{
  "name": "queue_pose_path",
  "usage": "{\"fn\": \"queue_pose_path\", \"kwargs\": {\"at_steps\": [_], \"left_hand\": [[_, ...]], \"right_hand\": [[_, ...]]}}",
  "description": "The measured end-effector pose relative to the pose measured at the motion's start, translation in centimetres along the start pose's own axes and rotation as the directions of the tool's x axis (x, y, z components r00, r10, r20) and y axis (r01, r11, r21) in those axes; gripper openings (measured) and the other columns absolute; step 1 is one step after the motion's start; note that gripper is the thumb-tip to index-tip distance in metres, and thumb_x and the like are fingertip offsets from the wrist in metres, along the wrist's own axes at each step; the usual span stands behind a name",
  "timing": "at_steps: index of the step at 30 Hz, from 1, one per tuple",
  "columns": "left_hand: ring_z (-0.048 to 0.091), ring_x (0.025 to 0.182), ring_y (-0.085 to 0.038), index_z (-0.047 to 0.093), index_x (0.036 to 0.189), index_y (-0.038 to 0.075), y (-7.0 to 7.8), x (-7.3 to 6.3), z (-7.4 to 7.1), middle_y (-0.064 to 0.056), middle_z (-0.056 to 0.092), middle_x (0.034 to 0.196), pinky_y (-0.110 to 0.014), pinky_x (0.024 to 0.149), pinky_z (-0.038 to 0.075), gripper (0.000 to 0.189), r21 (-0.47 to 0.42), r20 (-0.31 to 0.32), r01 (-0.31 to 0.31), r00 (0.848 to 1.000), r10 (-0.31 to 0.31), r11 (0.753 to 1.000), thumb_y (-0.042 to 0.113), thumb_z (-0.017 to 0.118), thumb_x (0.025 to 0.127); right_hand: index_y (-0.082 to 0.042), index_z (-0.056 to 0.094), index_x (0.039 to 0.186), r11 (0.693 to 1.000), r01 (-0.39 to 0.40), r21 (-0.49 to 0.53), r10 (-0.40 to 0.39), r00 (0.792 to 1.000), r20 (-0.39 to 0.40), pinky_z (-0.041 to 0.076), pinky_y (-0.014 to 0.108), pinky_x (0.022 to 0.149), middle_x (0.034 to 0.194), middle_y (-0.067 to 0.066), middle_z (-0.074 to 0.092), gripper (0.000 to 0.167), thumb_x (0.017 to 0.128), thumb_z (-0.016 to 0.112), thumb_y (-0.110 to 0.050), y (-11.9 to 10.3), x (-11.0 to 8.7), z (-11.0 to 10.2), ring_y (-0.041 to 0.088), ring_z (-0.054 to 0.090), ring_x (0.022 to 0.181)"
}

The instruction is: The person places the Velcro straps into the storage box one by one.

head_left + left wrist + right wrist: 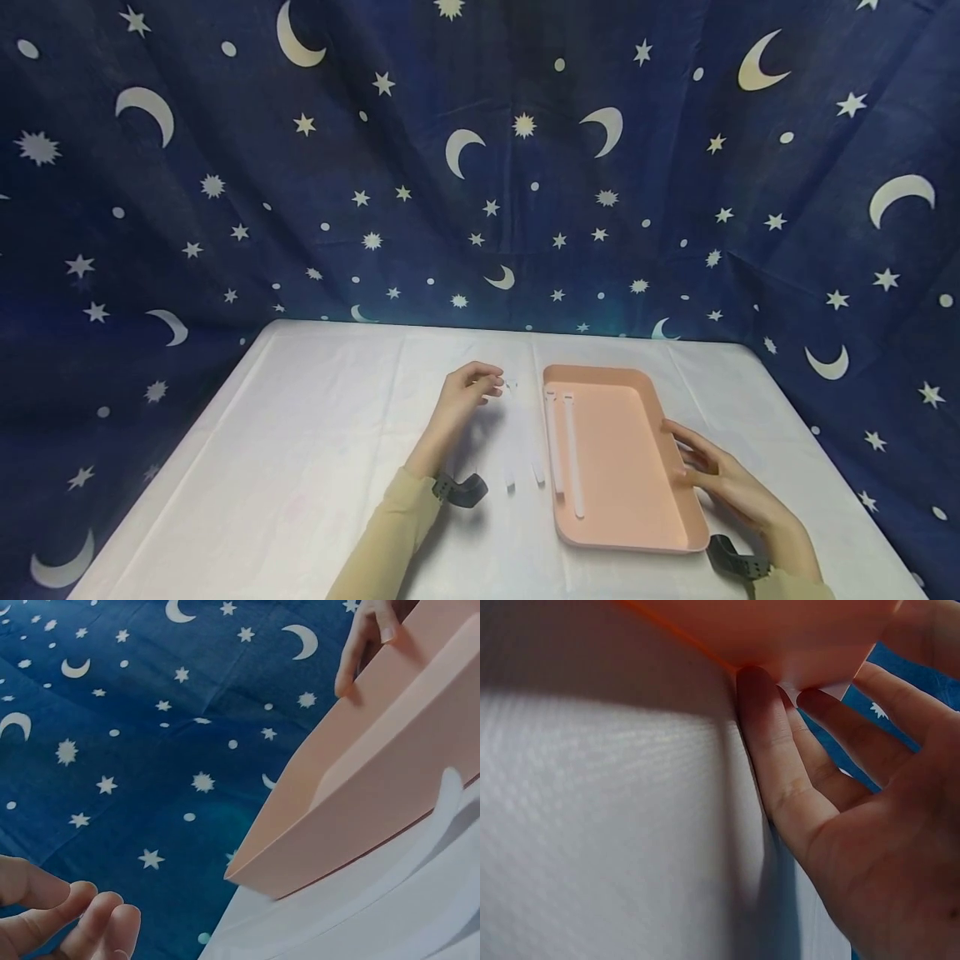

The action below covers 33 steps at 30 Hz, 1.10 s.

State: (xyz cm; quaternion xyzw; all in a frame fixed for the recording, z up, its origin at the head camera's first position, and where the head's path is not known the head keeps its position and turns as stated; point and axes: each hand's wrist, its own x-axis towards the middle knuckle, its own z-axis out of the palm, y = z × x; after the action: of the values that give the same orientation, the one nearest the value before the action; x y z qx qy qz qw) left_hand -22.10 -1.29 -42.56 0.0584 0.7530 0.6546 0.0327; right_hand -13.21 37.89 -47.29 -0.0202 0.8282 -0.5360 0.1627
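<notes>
A pink tray (pixel 622 546) lies on the table, and two long white straps with slotted heads are in it along its left side, a left strap (pixel 555 450) and a right strap (pixel 573 458). My right hand (pixel 723 479) grips the tray's right wall, with fingertips over the rim and other fingers (pixel 761 712) against the outside. Left of the tray, two more pale straps rest on the white cloth, their lower tips curling up; one strap (pixel 448 795) shows blurred in the left wrist view. My left hand (pixel 468 387) hovers near their far ends, fingers loosely bent, nothing visible between them.
The table (pixel 300 467) is covered with a white cloth. Behind it and at both sides hangs a dark blue curtain (pixel 420 150) with moons and stars. A dark band (pixel 461 490) sits on the left wrist, and another band (pixel 738 562) on the right.
</notes>
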Motion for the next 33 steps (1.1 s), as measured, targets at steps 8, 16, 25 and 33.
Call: {"fn": "queue_pose_path", "kwargs": {"at_steps": [8, 16, 25, 33], "left_hand": [[0.070, 0.088, -0.023, 0.066, 0.109, 0.003, -0.4, -0.1, -1.6, -0.018, 0.070, 0.102, -0.034, 0.078, 0.053, 0.022, -0.006, -0.069, 0.010, 0.998, -0.010, 1.000, 0.012, 0.053, 0.094], [0.070, 0.082, -0.018, 0.067, 0.107, 0.002, -1.8, 0.6, -3.3, -0.016, 0.071, 0.098, -0.029, 0.074, 0.051, 0.020, -0.005, -0.167, 0.053, 0.985, -0.054, 0.999, 0.010, 0.056, 0.092], [0.069, 0.089, -0.026, 0.068, 0.105, 0.002, -4.0, 1.7, -4.3, -0.012, 0.070, 0.093, -0.030, 0.074, 0.052, 0.020, 0.050, -0.231, 0.118, 0.967, -0.104, 0.992, 0.009, 0.057, 0.090], [0.063, 0.074, -0.014, 0.070, 0.102, 0.003, -5.5, 2.4, -5.1, -0.010, 0.069, 0.085, -0.021, 0.062, 0.045, 0.018, 0.057, -0.279, 0.151, 0.952, -0.129, 0.987, 0.010, 0.062, 0.087]], "right_hand": [[-0.015, 0.023, 0.153, 0.999, 0.039, -0.016, -0.039, 0.999, 0.008, 0.042, 0.050, 0.104, 0.153, -0.011, 0.028, 0.076, 0.089, 0.064, -0.019, 0.2, -0.1, -0.3, -0.018, 0.047, 0.111], [-0.015, 0.021, 0.153, 0.999, 0.037, -0.002, -0.037, 0.999, 0.017, 0.045, 0.033, 0.098, 0.148, -0.018, 0.029, 0.075, 0.090, 0.063, -0.018, 0.0, -0.2, -0.4, -0.018, 0.047, 0.111], [-0.014, 0.023, 0.153, 0.999, 0.044, -0.032, -0.044, 0.999, 0.000, 0.042, 0.054, 0.102, 0.152, -0.012, 0.029, 0.075, 0.089, 0.064, -0.019, 0.1, -0.2, -0.2, -0.019, 0.046, 0.110], [-0.015, 0.023, 0.153, 0.999, 0.029, -0.030, -0.028, 1.000, 0.005, 0.044, 0.030, 0.095, 0.149, -0.016, 0.029, 0.076, 0.089, 0.064, -0.020, 0.1, -0.1, -0.2, -0.019, 0.047, 0.110]]}}
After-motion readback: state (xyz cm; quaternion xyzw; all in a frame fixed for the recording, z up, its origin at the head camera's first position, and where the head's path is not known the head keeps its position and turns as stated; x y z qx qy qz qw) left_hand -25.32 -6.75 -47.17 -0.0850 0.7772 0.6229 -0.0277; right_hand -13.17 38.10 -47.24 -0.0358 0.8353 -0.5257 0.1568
